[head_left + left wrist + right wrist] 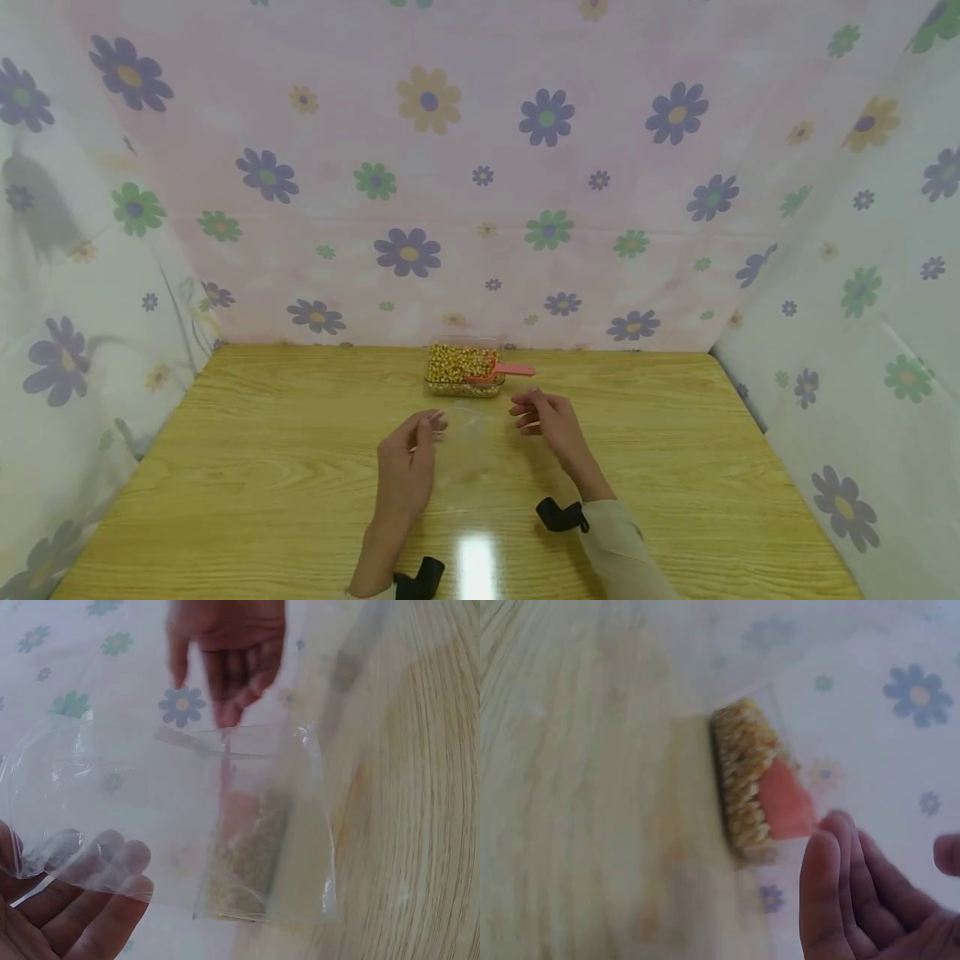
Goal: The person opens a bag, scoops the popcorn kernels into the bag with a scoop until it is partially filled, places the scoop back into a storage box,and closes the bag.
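My left hand (pixel 405 458) pinches the edge of a clear plastic bag (pixel 461 450), which hangs over the table to the right of the fingers. In the left wrist view the see-through bag (pixel 172 795) stretches across in front of the corn container. Apart from the bag, my right hand (pixel 551 421) is in the air with fingers loosely bent and nothing in them. It is just in front of the pink scoop (pixel 516 369). That scoop rests in a clear container (pixel 465 390) of yellow corn kernels (pixel 459 362), its handle pointing right.
The wooden table (pixel 262 467) reaches back to a flower-printed cloth (pixel 480 208), which also hangs at both sides. Black wrist devices (pixel 558 515) are strapped at both wrists. A bright reflection lies on the table near the front.
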Action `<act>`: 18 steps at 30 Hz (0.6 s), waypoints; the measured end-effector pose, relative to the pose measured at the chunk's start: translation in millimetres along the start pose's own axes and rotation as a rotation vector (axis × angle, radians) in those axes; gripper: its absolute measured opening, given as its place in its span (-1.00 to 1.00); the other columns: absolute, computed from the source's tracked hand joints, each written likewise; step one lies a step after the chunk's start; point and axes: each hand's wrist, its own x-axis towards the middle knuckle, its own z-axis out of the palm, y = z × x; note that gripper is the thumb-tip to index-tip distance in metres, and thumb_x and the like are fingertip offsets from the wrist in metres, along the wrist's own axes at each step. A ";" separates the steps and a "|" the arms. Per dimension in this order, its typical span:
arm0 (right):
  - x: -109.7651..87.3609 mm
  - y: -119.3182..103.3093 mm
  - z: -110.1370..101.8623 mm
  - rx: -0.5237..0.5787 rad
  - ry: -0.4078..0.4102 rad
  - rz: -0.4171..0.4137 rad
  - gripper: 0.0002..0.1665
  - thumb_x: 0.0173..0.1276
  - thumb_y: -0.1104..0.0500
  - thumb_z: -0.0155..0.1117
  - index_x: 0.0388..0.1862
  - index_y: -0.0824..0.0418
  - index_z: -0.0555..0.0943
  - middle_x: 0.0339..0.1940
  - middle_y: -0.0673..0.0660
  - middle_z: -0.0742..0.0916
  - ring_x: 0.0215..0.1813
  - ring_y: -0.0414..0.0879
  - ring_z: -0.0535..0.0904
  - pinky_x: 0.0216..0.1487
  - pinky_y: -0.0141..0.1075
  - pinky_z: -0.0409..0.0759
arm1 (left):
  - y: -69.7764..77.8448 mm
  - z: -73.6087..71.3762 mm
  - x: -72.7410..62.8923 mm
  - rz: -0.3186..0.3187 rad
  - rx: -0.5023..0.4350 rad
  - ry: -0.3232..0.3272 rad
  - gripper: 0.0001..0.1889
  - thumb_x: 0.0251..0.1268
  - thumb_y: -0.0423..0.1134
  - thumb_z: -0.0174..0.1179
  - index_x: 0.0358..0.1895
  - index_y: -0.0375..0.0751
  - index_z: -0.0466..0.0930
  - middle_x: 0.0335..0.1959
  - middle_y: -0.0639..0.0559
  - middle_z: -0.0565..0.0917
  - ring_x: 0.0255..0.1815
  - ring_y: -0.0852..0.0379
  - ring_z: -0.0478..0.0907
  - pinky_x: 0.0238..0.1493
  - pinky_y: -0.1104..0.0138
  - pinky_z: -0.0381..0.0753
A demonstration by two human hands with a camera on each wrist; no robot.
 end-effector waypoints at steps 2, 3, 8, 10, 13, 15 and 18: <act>8.2 8.3 -3.1 0.021 0.047 0.034 -0.34 0.72 -0.04 -0.17 0.16 0.52 0.61 -0.07 0.39 0.75 -0.16 0.15 0.73 -0.08 -0.03 0.74 | 0.7 -0.7 -0.5 -0.018 -0.013 0.008 -0.63 0.69 -0.24 -0.13 0.03 -0.27 0.72 -0.19 -0.15 0.79 -0.15 -0.10 0.77 -0.21 0.31 0.73; 12.4 11.5 -4.5 0.027 0.064 0.049 -0.30 0.72 -0.09 -0.19 0.19 0.52 0.59 -0.03 0.40 0.75 -0.14 0.15 0.73 -0.07 -0.05 0.74 | 1.0 -1.0 -1.0 -0.026 -0.018 0.010 -0.63 0.69 -0.23 -0.13 0.03 -0.29 0.72 -0.19 -0.17 0.79 -0.16 -0.09 0.77 -0.23 0.28 0.74; 34.9 16.8 -6.1 0.064 0.108 0.088 -0.21 0.69 -0.21 -0.20 0.26 0.48 0.55 0.08 0.40 0.74 -0.07 0.09 0.75 -0.01 -0.12 0.73 | 1.2 -1.8 -2.0 -0.060 -0.040 0.015 -0.62 0.69 -0.24 -0.13 0.03 -0.33 0.71 -0.19 -0.20 0.78 -0.19 -0.02 0.77 -0.23 0.20 0.75; 43.4 15.0 -5.2 0.089 0.113 0.087 -0.27 0.68 -0.18 -0.12 0.21 0.47 0.59 0.04 0.40 0.75 -0.08 0.10 0.76 -0.02 -0.11 0.73 | 0.9 -1.7 -1.8 -0.072 -0.044 0.021 -0.63 0.68 -0.24 -0.13 0.02 -0.32 0.72 -0.20 -0.17 0.79 -0.19 -0.02 0.77 -0.23 0.23 0.75; 54.5 10.9 -2.9 0.135 0.117 0.062 -0.40 0.63 -0.07 0.07 0.12 0.49 0.65 -0.07 0.38 0.79 -0.14 0.08 0.79 -0.03 -0.10 0.74 | 0.2 -1.5 -1.2 -0.084 -0.047 0.028 -0.63 0.68 -0.24 -0.12 0.02 -0.29 0.72 -0.20 -0.14 0.79 -0.19 -0.04 0.77 -0.23 0.29 0.73; 60.6 6.3 -0.2 0.157 0.132 0.035 -0.50 0.58 0.03 0.19 0.08 0.49 0.68 -0.16 0.34 0.81 -0.18 0.10 0.80 -0.06 -0.09 0.75 | 0.7 -1.7 -0.9 -0.084 -0.043 0.033 -0.63 0.68 -0.24 -0.12 0.01 -0.29 0.73 -0.20 -0.12 0.79 -0.20 -0.04 0.77 -0.25 0.32 0.71; 66.1 -2.0 4.1 0.169 0.152 -0.019 -0.61 0.51 0.16 0.28 0.03 0.51 0.70 -0.25 0.32 0.82 -0.22 0.13 0.81 -0.08 -0.04 0.74 | 1.3 -1.6 -0.7 -0.077 -0.031 0.045 -0.63 0.68 -0.25 -0.12 0.00 -0.30 0.73 -0.21 -0.13 0.79 -0.21 -0.06 0.77 -0.27 0.36 0.68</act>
